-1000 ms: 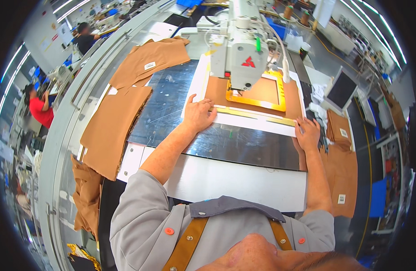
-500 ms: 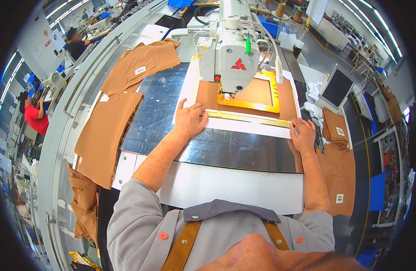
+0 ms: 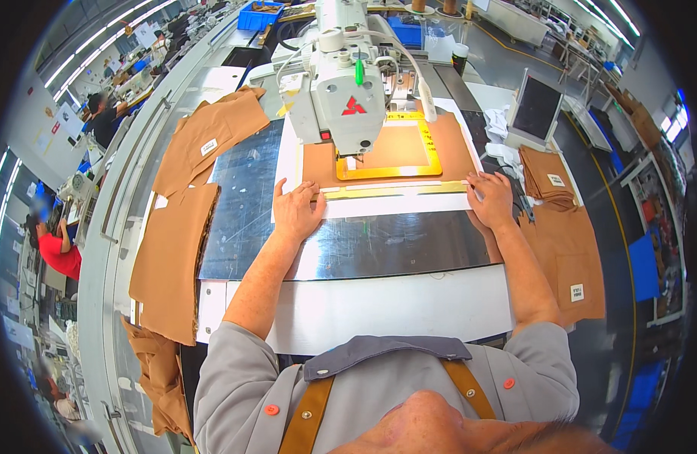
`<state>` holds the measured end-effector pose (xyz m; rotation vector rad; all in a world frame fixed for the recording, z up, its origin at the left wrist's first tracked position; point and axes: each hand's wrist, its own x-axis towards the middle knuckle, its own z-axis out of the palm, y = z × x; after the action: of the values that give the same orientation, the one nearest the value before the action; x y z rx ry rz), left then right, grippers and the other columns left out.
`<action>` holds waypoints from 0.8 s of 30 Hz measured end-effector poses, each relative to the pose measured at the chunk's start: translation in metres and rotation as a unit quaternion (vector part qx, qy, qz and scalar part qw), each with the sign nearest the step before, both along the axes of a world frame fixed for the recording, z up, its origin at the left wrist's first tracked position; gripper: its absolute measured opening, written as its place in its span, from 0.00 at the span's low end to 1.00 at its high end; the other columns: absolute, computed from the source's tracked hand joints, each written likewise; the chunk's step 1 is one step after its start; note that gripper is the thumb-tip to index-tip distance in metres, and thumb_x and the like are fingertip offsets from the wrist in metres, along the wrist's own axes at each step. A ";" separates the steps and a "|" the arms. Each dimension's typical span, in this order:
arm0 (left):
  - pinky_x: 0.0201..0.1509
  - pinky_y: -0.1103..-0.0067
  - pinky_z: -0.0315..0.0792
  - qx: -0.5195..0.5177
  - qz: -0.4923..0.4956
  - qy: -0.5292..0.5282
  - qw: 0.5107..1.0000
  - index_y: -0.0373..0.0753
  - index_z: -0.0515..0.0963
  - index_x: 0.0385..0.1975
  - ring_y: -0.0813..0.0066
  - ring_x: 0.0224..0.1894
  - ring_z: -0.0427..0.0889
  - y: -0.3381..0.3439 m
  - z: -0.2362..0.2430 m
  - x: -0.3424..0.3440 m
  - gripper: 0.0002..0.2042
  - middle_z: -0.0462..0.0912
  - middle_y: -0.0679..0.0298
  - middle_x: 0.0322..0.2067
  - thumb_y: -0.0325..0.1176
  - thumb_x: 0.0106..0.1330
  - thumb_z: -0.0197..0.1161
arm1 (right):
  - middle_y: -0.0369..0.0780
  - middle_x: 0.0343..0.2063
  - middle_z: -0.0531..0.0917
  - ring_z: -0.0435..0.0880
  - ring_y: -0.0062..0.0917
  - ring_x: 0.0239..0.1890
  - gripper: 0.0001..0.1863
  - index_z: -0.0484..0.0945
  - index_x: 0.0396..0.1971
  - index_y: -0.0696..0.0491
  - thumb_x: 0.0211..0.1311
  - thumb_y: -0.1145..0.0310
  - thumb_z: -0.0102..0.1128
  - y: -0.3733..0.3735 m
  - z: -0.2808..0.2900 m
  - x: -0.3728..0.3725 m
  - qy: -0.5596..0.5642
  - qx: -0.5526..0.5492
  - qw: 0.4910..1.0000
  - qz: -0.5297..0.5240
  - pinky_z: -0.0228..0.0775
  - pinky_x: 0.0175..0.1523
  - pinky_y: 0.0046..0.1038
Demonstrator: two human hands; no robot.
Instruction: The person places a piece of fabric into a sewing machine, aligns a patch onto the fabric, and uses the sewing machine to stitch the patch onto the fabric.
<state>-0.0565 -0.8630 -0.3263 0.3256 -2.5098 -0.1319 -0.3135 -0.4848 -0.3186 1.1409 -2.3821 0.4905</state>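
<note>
My left hand (image 3: 297, 209) lies flat, fingers spread, on the left end of a white template plate (image 3: 398, 204) at its yellow strip (image 3: 394, 191). At the plate's right end rests my right hand (image 3: 491, 198), fingers down on the edge. Beyond both hands a tan fabric piece (image 3: 392, 151) sits under a yellow frame (image 3: 432, 163). The grey sewing machine head (image 3: 347, 106) stands over that frame. Neither hand grips anything.
Stacks of tan fabric pieces lie on the left (image 3: 174, 257) and far left (image 3: 208, 140), and another stack on the right (image 3: 564, 250). A small screen (image 3: 535, 108) stands at the right. The steel table plate (image 3: 364, 250) spreads below the hands. Other people work at the far left.
Both hands stay pressed on the template plate. The view has shifted, so the plate and machine sit lower and nearer the middle than before.
</note>
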 end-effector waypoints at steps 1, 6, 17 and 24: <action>0.74 0.57 0.58 -0.006 0.001 0.004 1.000 0.38 0.87 0.40 0.69 0.51 0.87 0.000 0.001 -0.001 0.13 0.90 0.58 0.44 0.39 0.67 0.61 | 0.37 0.50 0.89 0.82 0.29 0.59 0.15 0.88 0.47 0.50 0.63 0.62 0.62 0.000 -0.001 0.000 -0.008 0.002 1.000 0.001 0.59 0.71 0.42; 0.73 0.57 0.58 -0.004 -0.012 0.006 1.000 0.38 0.87 0.39 0.68 0.49 0.88 0.002 0.003 0.000 0.12 0.90 0.58 0.44 0.38 0.66 0.61 | 0.37 0.50 0.89 0.81 0.29 0.60 0.15 0.88 0.46 0.50 0.63 0.62 0.62 0.004 -0.004 -0.003 -0.012 -0.008 1.000 -0.007 0.59 0.71 0.41; 0.70 0.56 0.59 -0.042 -0.021 0.039 0.998 0.41 0.85 0.39 0.66 0.48 0.86 0.000 0.002 0.000 0.08 0.89 0.64 0.43 0.37 0.65 0.65 | 0.38 0.48 0.87 0.82 0.30 0.54 0.13 0.87 0.39 0.51 0.59 0.59 0.66 0.003 -0.009 -0.007 0.038 -0.068 0.997 0.021 0.64 0.65 0.41; 0.70 0.57 0.58 -0.020 0.019 0.009 1.000 0.41 0.82 0.41 0.62 0.43 0.85 0.008 0.014 -0.003 0.10 0.87 0.63 0.37 0.37 0.65 0.65 | 0.38 0.38 0.86 0.83 0.32 0.47 0.10 0.86 0.36 0.50 0.62 0.60 0.66 0.011 -0.003 -0.009 -0.045 -0.133 0.990 -0.027 0.69 0.57 0.38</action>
<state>-0.0594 -0.8547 -0.3126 0.3536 -2.4839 -0.0689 -0.3226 -0.4741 -0.3211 0.9511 -2.3279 0.8279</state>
